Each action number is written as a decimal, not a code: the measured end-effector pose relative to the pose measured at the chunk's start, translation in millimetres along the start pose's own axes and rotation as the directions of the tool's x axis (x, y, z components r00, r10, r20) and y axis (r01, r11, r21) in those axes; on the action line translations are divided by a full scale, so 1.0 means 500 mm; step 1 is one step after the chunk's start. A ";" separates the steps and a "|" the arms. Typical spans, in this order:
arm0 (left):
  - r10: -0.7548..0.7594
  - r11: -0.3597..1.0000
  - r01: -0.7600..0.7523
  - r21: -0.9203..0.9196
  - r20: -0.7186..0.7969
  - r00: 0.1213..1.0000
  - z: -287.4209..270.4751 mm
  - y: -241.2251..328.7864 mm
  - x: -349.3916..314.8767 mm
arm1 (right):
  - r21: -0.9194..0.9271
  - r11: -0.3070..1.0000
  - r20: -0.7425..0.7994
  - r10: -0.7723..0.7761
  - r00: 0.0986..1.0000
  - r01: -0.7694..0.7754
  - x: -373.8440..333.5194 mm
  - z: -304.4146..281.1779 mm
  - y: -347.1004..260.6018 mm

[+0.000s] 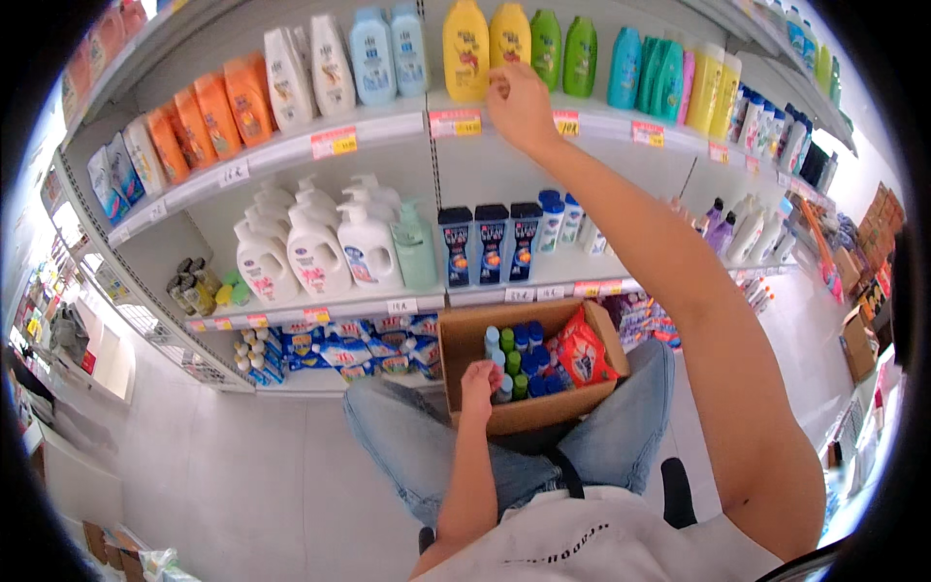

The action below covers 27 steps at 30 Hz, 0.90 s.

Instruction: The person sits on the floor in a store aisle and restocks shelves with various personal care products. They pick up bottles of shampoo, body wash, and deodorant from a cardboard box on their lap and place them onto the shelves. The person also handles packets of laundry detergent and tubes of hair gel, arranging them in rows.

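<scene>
My right hand [517, 102] is raised to the upper shelf, fingers curled, in front of the lower part of a yellow bottle [510, 37]. Whether it grips that bottle is hidden. Another yellow bottle [466, 53] stands just left of it, and a green bottle [545, 48] to its right. Low down, my left hand [479, 380] is closed at the left side of an open cardboard box [529, 419]; what its fingers hold, if anything, cannot be made out. Beside it in the box are bottles with light blue, green [513, 364] and dark blue tops, and a red packet [585, 351].
The box rests between my knees, against the shelving. Orange bottles [247, 102], white bottles [332, 68] and teal bottles [664, 78] line the upper shelf [388, 118]. Below stand white pump bottles [320, 242] and dark bottles [492, 247]. Blue-white packets [354, 349] fill the bottom shelf.
</scene>
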State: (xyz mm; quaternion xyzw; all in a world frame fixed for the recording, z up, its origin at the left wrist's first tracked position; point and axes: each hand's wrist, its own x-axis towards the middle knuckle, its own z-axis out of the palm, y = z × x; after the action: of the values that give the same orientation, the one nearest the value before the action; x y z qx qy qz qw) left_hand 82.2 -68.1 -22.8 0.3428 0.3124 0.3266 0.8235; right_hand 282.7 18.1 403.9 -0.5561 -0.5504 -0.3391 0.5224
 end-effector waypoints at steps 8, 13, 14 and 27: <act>0.001 1.000 -0.001 -0.011 -0.006 1.000 0.008 0.008 -0.004 | 0.271 0.866 0.013 0.434 0.901 -0.421 -0.352 -0.075 -0.030; 0.117 0.977 -0.111 0.180 -0.024 0.993 0.031 0.010 -0.021 | 0.250 0.515 0.200 0.801 0.564 -0.820 -0.811 -0.155 -0.040; 0.166 0.960 -0.156 0.232 -0.021 0.986 0.030 0.004 -0.023 | 0.218 0.505 0.187 0.818 0.544 -0.835 -0.883 -0.169 -0.041; 0.380 0.896 -0.373 0.243 0.016 0.925 0.020 -0.007 -0.026 | -0.506 0.636 0.514 0.765 0.389 -0.582 -0.854 -0.143 -0.149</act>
State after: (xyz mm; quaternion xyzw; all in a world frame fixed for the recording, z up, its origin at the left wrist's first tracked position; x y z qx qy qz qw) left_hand 83.0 -83.4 -16.0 0.4891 0.2905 0.4446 0.6919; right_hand 155.0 -171.5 28.8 -0.8735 -0.3794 0.0737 0.2961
